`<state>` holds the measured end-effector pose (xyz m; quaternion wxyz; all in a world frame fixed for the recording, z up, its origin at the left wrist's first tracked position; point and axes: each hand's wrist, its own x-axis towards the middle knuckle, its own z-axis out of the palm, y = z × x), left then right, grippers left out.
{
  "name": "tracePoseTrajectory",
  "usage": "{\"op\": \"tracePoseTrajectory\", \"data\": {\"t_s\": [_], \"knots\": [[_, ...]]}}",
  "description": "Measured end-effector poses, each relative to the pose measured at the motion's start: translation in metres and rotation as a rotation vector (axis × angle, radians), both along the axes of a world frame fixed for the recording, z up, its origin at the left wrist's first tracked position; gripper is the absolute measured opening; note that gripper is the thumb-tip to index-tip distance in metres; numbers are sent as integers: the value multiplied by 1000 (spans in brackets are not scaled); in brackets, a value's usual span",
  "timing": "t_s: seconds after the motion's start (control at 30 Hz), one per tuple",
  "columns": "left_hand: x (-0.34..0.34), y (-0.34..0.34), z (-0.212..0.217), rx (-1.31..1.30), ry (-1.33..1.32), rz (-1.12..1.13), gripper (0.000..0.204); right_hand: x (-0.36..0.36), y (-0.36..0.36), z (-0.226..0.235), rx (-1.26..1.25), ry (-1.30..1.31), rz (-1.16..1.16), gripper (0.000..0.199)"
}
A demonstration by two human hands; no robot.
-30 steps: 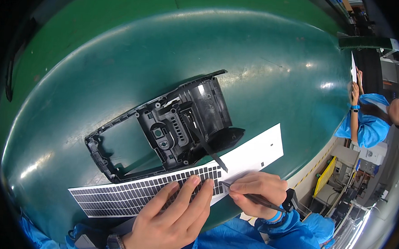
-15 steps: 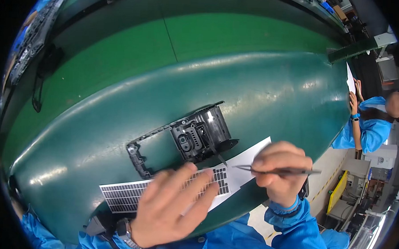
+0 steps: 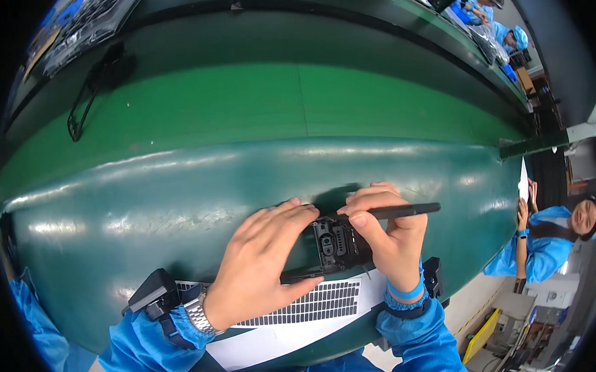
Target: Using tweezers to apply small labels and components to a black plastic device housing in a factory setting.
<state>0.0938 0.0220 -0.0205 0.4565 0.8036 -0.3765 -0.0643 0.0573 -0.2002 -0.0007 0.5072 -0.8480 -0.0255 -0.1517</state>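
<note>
A black plastic frame part (image 3: 339,244), with a molded block in its middle, lies on the green table between my hands. My left hand (image 3: 258,261) spans its left end, fingertips at the far edge and thumb at the near bar, steadying it. Black tweezers (image 3: 410,210) are pinched in my right hand (image 3: 392,237) over the part's far right side; their tips are hidden behind the fingers. Nearer to me lies a white sheet of small black rectangular pads (image 3: 326,300), partly under my left hand. White paper (image 3: 271,344) extends from below it.
The green table (image 3: 143,226) curves across the view. A dark thin frame (image 3: 82,113) sits on the green surface beyond. At right, a co-worker in blue (image 3: 548,243) handles a white sheet (image 3: 523,182). Other people work at the far upper right.
My right hand has brought the tweezers from the pad sheet to the far side of the black frame part. My left hand has moved off the sheet onto the part, which now sits nearer me.
</note>
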Motion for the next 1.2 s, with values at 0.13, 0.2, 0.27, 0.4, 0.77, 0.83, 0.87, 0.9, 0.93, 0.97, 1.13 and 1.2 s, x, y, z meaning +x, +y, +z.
{"op": "tracePoseTrajectory", "data": {"t_s": [0.13,0.2,0.27,0.4,0.77,0.83,0.87,0.9,0.93,0.97,1.13,1.2], "knots": [[1,0,-3,-29,6,8,77,-1,4,0,69,41,25,15],[1,1,-2,-26,6,10,77,1,3,-2,50,15,44,17],[1,0,0,-21,2,8,77,0,2,-2,54,18,32,16],[1,0,-1,-16,0,5,77,0,3,-3,54,27,26,16],[0,-1,0,-2,-12,1,74,-1,2,0,27,25,22,14],[0,7,2,14,15,24,70,-1,9,-6,47,10,26,13],[1,5,1,23,4,17,70,-1,12,-8,65,6,38,13],[1,-1,-1,-3,-11,-3,70,-3,5,-4,36,11,38,12],[2,-6,-2,-28,-26,-23,69,-2,-1,-1,17,-4,21,12],[1,-8,0,-14,-29,-23,68,-2,-1,-1,14,-15,22,12],[-1,-2,-1,38,-71,-11,66,0,2,-4,35,-15,32,13],[-1,-4,-1,32,-74,-10,66,-1,2,-3,18,-1,28,14]]}}
